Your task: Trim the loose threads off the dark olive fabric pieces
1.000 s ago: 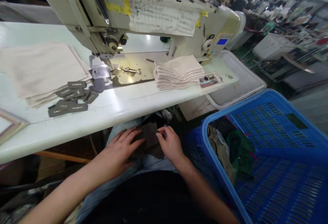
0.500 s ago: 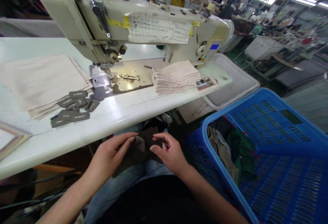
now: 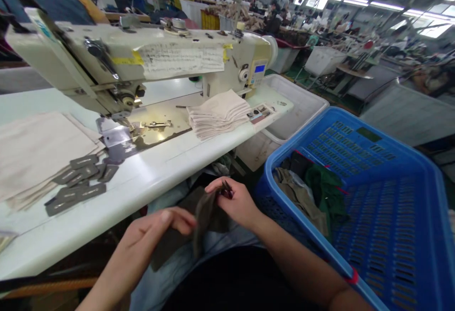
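The cloth is dark brown, the 2 fabric stacks cream, the tags grey, the basket blue.

Brown cloth partly behind hands, cream cloths cropped; tags illegible

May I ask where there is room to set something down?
The white tabletop is bare up front between grey labels and folded cream cloths; likewise the blue basket's bottom, right of green cloth. Crowded: left end, with cream panels; lap, with dark fabric.
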Demonstrator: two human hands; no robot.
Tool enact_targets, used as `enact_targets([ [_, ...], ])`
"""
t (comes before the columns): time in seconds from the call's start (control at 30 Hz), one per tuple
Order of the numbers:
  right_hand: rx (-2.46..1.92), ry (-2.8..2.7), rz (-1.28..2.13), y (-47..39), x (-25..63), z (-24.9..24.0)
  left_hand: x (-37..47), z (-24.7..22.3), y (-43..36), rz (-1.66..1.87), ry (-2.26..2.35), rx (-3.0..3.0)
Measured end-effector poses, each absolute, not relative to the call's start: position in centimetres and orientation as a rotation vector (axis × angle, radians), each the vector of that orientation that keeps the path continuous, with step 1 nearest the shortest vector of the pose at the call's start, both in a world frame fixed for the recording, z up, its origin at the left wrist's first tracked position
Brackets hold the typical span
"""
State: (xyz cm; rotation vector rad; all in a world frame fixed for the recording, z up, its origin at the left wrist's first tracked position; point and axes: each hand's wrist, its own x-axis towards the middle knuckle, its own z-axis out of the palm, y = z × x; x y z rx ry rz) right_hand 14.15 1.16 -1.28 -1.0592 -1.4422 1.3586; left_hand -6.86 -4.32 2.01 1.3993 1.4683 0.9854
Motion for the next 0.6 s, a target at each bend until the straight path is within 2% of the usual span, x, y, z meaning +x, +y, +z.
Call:
enact_targets([
  [0.17, -0.691, -1.598, 1.484, 1.1, 15.3, 0.7, -4.6, -0.3, -4.5, 1.049, 1.416, 1.128],
  [0.27, -0.630, -1.606, 1.505, 0.8, 15.1, 0.7, -2.4, -0.5, -4.5, 0.999, 1.289, 0.877],
  [0.4, -0.875, -1.381, 1.449, 0.4, 15.4, -0.3, -1.4, 0.1, -4.6, 1.044, 1.359, 0.724],
  [0.5, -1.075, -1.217, 1.552, 0.0, 16.3, -0.9, -1.9, 0.0, -4.3, 1.101, 1.432, 0.754],
  [0.6, -1.138, -1.284, 1.671, -0.4, 16.7, -1.0, -2.1, -0.7, -4.0, 1.057, 1.469, 0.888],
])
